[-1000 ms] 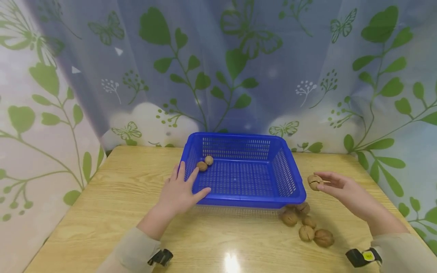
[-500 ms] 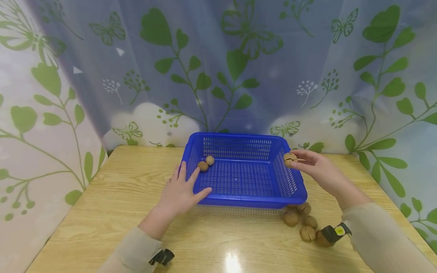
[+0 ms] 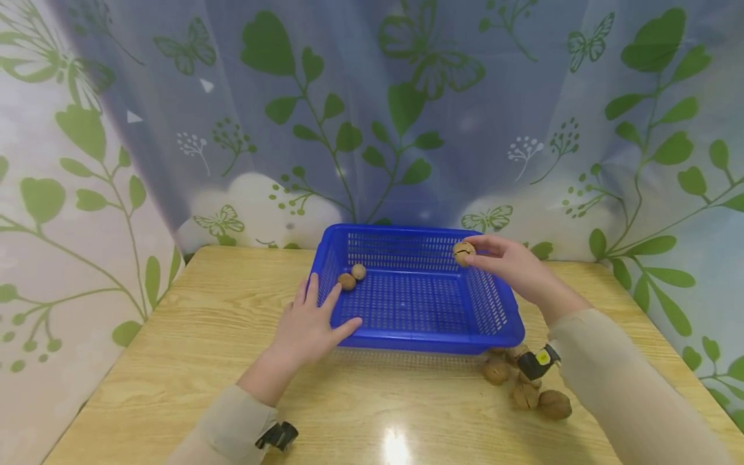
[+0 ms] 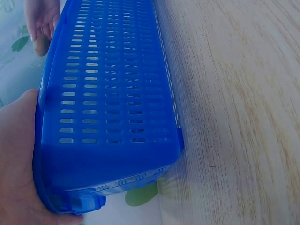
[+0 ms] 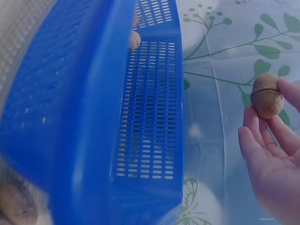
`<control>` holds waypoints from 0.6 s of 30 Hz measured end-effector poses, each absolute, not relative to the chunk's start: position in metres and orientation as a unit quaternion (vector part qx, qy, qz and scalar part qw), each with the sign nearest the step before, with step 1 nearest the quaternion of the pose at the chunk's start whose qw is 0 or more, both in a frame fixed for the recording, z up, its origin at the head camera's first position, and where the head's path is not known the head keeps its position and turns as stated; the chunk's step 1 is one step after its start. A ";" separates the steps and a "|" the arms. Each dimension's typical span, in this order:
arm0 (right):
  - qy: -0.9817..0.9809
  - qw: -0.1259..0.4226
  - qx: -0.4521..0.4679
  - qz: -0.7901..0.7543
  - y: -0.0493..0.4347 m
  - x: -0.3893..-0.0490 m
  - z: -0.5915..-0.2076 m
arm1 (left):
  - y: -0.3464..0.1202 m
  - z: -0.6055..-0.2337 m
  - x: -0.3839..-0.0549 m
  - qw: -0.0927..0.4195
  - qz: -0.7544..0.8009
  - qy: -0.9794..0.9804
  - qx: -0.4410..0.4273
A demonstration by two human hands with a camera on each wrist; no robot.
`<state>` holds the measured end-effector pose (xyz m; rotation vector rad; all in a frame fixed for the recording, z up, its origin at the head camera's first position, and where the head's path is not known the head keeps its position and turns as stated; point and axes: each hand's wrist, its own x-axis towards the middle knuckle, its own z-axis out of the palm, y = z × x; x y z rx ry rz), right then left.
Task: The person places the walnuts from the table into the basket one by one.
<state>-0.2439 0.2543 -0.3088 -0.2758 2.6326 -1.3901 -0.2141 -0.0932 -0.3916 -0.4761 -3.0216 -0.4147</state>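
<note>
Between the thumb and fingertips of my right hand [image 3: 508, 268] is a cracked walnut [image 3: 463, 253], held above the right part of a blue plastic basket [image 3: 407, 340]. The right wrist view shows the dark crack across this walnut [image 5: 267, 96]. My left hand [image 3: 308, 328] lies with spread fingers over the basket's left front rim. Two walnuts [image 3: 347, 281] sit inside the basket near its left wall, just beyond the left fingertips. In the left wrist view the left hand [image 4: 16, 164] touches the basket's rim [image 4: 42, 122].
Several walnuts [image 3: 526, 394] lie on the wooden table [image 3: 407, 400] by the basket's front right corner, partly hidden by the right wrist's camera [image 3: 537, 363]. A patterned curtain [image 3: 372, 129] hangs right behind the basket.
My right hand has carried its walnut leftward and up, from beside the basket to over its right part. The left hand stays on the rim.
</note>
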 end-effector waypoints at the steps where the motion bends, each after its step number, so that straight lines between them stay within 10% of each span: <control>1: 0.878 0.077 -0.091 -0.463 0.252 -0.247 -0.308 | -0.094 -0.392 -0.214 0.029 -0.134 -0.978 -0.155; 18: 0.865 0.093 -0.108 -0.482 0.227 -0.301 -0.313 | -0.093 -0.392 -0.214 0.036 -0.128 -0.979 -0.157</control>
